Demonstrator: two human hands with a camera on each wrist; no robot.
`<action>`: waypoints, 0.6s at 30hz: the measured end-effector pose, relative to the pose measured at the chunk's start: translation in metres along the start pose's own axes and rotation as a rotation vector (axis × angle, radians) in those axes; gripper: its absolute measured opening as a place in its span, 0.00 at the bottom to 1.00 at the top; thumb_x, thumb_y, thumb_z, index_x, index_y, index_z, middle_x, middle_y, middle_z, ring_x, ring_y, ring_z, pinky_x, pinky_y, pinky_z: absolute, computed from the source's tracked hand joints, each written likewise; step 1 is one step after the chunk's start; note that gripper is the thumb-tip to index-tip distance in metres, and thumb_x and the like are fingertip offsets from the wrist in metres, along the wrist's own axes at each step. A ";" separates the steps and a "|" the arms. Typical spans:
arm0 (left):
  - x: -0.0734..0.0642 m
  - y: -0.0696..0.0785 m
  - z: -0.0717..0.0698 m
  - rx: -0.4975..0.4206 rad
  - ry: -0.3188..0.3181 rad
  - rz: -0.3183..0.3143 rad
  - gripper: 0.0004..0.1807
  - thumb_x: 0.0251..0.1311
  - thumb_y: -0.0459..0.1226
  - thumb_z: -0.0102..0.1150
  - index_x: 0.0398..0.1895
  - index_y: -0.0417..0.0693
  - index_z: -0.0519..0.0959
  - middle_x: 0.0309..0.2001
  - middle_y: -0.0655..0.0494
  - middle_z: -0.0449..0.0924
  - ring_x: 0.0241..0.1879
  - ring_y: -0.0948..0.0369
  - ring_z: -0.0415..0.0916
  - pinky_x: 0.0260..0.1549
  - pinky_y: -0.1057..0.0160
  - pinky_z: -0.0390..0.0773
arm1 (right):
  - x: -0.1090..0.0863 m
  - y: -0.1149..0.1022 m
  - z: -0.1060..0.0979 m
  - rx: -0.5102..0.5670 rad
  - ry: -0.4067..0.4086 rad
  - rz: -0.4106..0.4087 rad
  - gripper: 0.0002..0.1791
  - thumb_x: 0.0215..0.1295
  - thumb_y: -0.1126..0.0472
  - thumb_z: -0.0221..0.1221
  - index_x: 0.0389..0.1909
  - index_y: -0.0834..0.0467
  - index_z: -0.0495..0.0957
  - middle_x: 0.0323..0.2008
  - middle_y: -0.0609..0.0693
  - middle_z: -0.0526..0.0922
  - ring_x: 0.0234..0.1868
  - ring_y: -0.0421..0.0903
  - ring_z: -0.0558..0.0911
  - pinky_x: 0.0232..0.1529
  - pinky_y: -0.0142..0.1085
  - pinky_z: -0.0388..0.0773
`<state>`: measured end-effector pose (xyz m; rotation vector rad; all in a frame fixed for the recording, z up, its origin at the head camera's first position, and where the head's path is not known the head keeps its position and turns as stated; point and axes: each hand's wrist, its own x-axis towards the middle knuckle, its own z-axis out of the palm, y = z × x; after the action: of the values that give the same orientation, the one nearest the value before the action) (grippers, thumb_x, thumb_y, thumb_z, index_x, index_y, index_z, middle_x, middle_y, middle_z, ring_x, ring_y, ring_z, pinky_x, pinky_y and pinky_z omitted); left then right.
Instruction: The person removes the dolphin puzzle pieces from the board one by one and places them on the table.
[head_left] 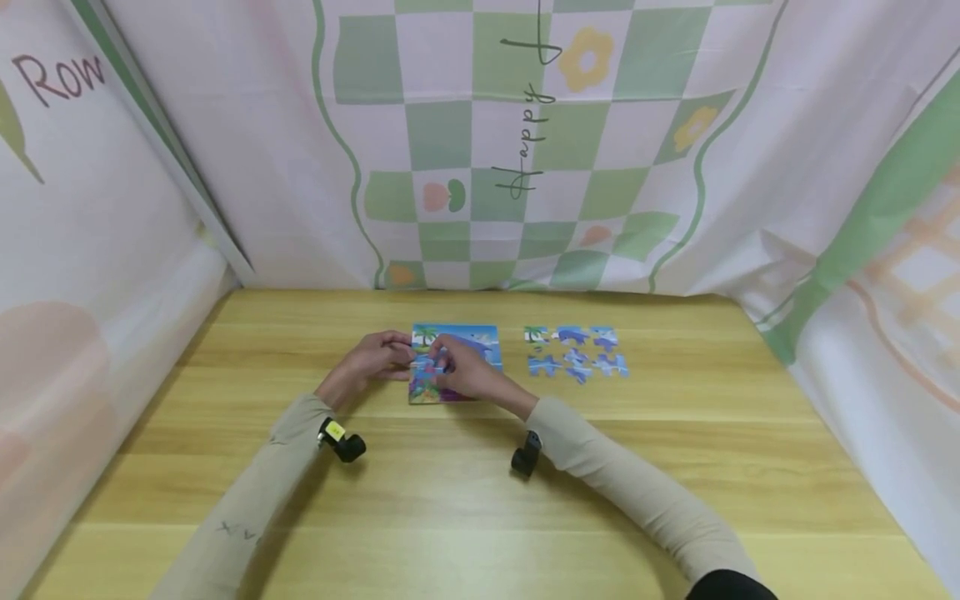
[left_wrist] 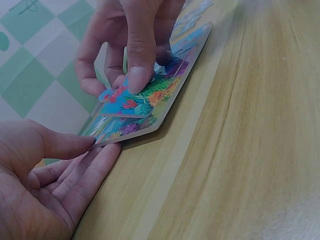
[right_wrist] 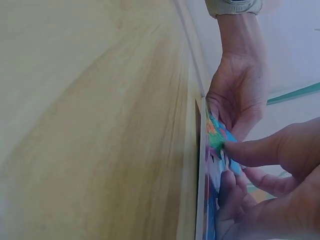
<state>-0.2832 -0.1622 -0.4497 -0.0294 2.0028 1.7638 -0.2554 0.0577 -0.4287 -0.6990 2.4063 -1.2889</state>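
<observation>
A flat jigsaw puzzle board [head_left: 480, 335] with a bright sea picture lies on the wooden table. At its left edge my left hand [head_left: 377, 357] grips the board, thumb on top and fingers beneath the rim in the left wrist view. Over the board's left part, my right hand [head_left: 468, 369] pinches a puzzle piece [left_wrist: 125, 104] between thumb and fingers. Red, blue and green show on this piece, which is slightly raised and tilted at the board's near-left corner. My right hand covers much of the picture in the head view.
Several loose puzzle pieces [head_left: 573, 336] lie in two rows right of the board. The wooden table [head_left: 435, 500] meets a patterned cloth [head_left: 517, 125] behind, and cloth walls stand at both sides.
</observation>
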 end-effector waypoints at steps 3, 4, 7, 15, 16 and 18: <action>0.001 0.000 0.000 0.004 0.007 -0.003 0.26 0.74 0.27 0.54 0.72 0.30 0.64 0.54 0.43 0.77 0.47 0.56 0.82 0.52 0.61 0.90 | -0.002 0.000 -0.001 0.027 0.025 -0.001 0.13 0.70 0.73 0.63 0.51 0.64 0.73 0.37 0.54 0.78 0.33 0.42 0.75 0.31 0.27 0.74; 0.001 -0.001 0.000 0.003 0.012 -0.008 0.26 0.74 0.27 0.55 0.72 0.30 0.65 0.53 0.44 0.77 0.47 0.56 0.81 0.52 0.61 0.90 | -0.002 0.001 -0.001 0.036 0.033 0.004 0.12 0.70 0.72 0.63 0.50 0.64 0.74 0.37 0.54 0.79 0.34 0.42 0.77 0.31 0.28 0.75; 0.002 -0.002 0.001 0.004 0.019 -0.014 0.26 0.74 0.28 0.55 0.72 0.30 0.65 0.52 0.45 0.78 0.47 0.56 0.81 0.51 0.61 0.91 | -0.003 0.001 -0.003 0.055 0.046 0.030 0.09 0.71 0.70 0.64 0.48 0.63 0.76 0.39 0.56 0.82 0.38 0.44 0.80 0.34 0.29 0.78; 0.001 -0.001 0.001 0.004 0.023 -0.001 0.26 0.74 0.28 0.55 0.72 0.30 0.65 0.51 0.45 0.78 0.46 0.56 0.82 0.52 0.60 0.91 | -0.004 0.004 -0.010 0.110 0.009 0.039 0.06 0.72 0.68 0.64 0.46 0.65 0.79 0.41 0.53 0.81 0.43 0.45 0.80 0.43 0.31 0.82; 0.001 0.000 0.002 0.005 0.023 -0.001 0.26 0.74 0.28 0.55 0.72 0.31 0.65 0.51 0.45 0.78 0.45 0.57 0.83 0.52 0.60 0.91 | -0.004 0.004 -0.011 0.113 0.003 0.034 0.06 0.72 0.68 0.64 0.45 0.65 0.79 0.41 0.53 0.81 0.42 0.44 0.80 0.44 0.31 0.82; 0.001 0.000 0.002 0.004 0.027 0.000 0.26 0.74 0.28 0.56 0.72 0.31 0.66 0.51 0.45 0.78 0.44 0.57 0.83 0.51 0.60 0.91 | -0.004 0.005 -0.014 0.111 -0.008 0.027 0.06 0.72 0.68 0.64 0.45 0.65 0.80 0.41 0.53 0.81 0.42 0.44 0.80 0.44 0.32 0.84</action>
<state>-0.2830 -0.1602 -0.4501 -0.0523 2.0244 1.7683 -0.2602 0.0717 -0.4252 -0.6364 2.3093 -1.3941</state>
